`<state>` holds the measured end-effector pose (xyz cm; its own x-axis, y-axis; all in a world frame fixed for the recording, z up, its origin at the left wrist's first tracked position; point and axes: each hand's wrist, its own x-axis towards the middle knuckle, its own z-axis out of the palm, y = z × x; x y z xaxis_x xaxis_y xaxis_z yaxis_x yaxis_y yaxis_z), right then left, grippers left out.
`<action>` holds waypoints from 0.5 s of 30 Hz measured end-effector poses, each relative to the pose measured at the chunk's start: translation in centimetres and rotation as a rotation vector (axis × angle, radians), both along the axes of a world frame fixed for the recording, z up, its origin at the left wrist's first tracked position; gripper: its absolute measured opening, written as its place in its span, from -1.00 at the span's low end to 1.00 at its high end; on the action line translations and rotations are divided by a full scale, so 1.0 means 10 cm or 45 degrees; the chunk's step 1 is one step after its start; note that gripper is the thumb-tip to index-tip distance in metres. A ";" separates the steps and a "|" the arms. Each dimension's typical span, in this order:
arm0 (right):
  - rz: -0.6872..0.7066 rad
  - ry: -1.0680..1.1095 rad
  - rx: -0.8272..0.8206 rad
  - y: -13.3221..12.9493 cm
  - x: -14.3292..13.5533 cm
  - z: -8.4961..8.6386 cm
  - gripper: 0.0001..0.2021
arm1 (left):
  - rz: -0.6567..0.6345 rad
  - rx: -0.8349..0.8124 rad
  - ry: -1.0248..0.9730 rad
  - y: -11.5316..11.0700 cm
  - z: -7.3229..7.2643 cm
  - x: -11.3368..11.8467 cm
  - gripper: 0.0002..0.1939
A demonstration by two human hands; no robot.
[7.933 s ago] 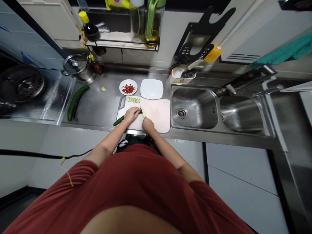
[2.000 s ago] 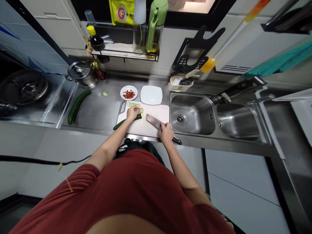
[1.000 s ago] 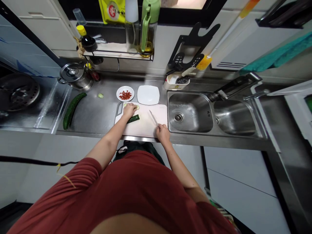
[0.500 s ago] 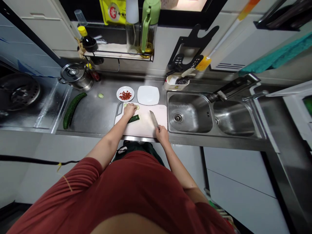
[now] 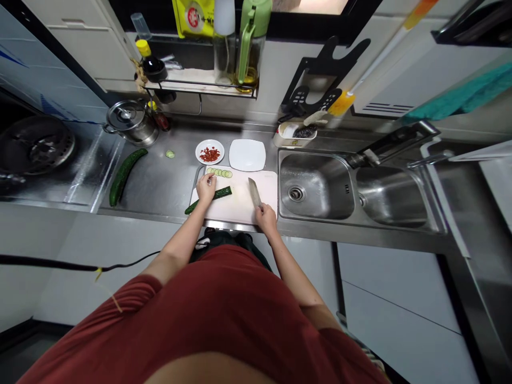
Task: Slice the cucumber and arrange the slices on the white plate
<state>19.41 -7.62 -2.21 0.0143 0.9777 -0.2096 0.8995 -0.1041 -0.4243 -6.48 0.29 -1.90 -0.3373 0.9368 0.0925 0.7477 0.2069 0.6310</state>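
Observation:
My right hand [image 5: 266,217] is closed round the handle of a kitchen knife [image 5: 254,192], whose blade points away from me over the right part of a white cutting board [image 5: 240,208]. My left hand [image 5: 206,189] is over the left part of the board, its fingers loosely curled and apart, with nothing visible in them. Under and beside it lies a cut cucumber [image 5: 223,192], slanting across the board's left edge and partly hidden by the hand. A row of thin cucumber slices [image 5: 220,173] overlaps along the board's far edge.
Behind the board stand a plate of chopped red pieces [image 5: 210,153] and a white square plate [image 5: 247,154]. To the left lie a whole cucumber [image 5: 125,176] and a few slices [image 5: 170,154], near a steel pot [image 5: 134,125]. A double sink [image 5: 316,184] adjoins on the right.
My left hand has drawn back from the slices toward the cut cucumber, uncovering the row of slices and more of the cucumber. The knife stays in my right hand. The view has shifted slightly.

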 end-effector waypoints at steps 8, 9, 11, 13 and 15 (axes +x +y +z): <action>0.024 0.067 0.031 0.08 -0.06 -0.02 -0.70 | -0.282 -0.038 0.090 -0.26 0.05 0.03 -0.71; 0.023 0.078 0.030 0.09 -0.08 0.00 -0.70 | -0.306 -0.041 0.090 -0.28 0.05 0.04 -0.71; 0.021 0.096 0.025 0.10 -0.11 0.04 -0.70 | -0.350 -0.051 0.079 -0.30 0.06 0.06 -0.72; 0.002 0.109 0.017 0.10 -0.15 0.09 -0.71 | -0.397 -0.060 0.068 -0.32 0.07 0.07 -0.72; -0.030 0.124 0.002 0.10 -0.20 0.13 -0.71 | -0.448 -0.060 0.066 -0.32 0.06 0.07 -0.73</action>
<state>17.37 -6.62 -0.91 0.0173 0.9777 -0.2092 0.8512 -0.1242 -0.5099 -5.78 -2.95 -1.29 0.0104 0.9984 0.0551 0.8092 -0.0408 0.5862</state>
